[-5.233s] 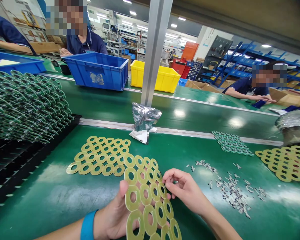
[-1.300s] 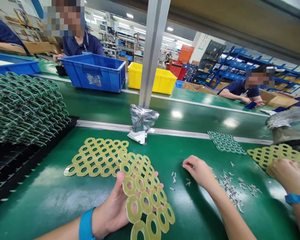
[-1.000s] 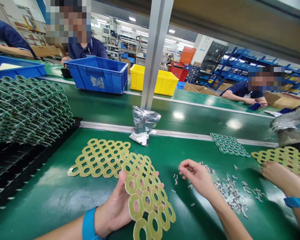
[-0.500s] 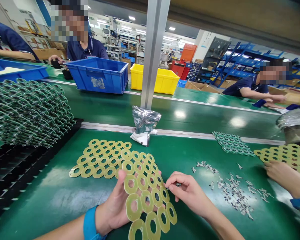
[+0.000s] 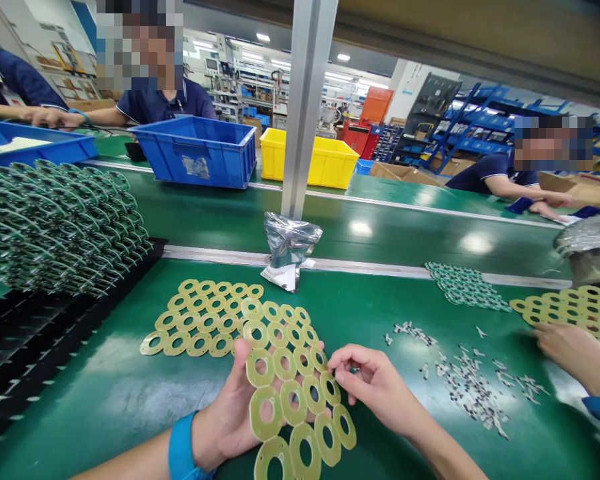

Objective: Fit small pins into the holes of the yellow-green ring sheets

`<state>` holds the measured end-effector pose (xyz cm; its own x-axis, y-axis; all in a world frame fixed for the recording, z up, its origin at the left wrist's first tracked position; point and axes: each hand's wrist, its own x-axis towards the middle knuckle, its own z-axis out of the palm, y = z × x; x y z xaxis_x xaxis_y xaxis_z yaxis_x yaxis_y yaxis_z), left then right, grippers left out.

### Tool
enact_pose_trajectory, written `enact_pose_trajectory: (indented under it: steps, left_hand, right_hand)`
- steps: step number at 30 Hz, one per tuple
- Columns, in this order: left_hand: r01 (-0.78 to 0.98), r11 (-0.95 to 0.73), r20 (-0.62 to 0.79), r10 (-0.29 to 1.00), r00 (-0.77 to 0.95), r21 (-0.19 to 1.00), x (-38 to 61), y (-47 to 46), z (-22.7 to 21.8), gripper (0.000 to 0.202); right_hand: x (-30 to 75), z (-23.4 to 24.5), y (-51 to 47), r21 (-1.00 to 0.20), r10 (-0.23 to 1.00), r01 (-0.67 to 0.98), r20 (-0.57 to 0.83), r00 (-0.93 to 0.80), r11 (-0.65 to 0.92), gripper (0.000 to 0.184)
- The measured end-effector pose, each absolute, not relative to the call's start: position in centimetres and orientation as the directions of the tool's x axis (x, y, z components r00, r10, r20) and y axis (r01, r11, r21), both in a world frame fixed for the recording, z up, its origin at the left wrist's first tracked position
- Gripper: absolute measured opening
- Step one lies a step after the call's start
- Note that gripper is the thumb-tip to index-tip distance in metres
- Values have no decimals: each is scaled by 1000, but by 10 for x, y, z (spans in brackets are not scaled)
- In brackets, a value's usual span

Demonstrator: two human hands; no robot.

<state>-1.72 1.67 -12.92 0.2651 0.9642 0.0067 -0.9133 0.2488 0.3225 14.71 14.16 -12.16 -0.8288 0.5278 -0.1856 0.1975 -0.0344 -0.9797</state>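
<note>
Seemingly unfinished: loose parts lie scattered, left hand clasps the ring panel, right hand curls at its edge, hold unclear

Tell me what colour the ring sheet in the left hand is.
The ring sheet is pale greenish yellow, best seen in the head view.
</note>
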Motion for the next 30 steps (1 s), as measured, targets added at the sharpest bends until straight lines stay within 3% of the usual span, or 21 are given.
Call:
enact_pose_trajectory:
  steps: [10,22,30]
  left_hand:
    - [-921,277,-1,958,288,272,-20,17,-130,92]
    - [-912,238,-56,971,233,333,-15,17,-127,88]
    - [-932,212,-82,977,197,292,-16,16,-125,86]
  right_hand:
    - [146,-123,139,-980,567,200,-155,-809,18,12]
    - [144,-119,135,-896,604,280,-15,-797,346,11]
    - [148,-116,140,-878,629,341,-61,-775,336,13]
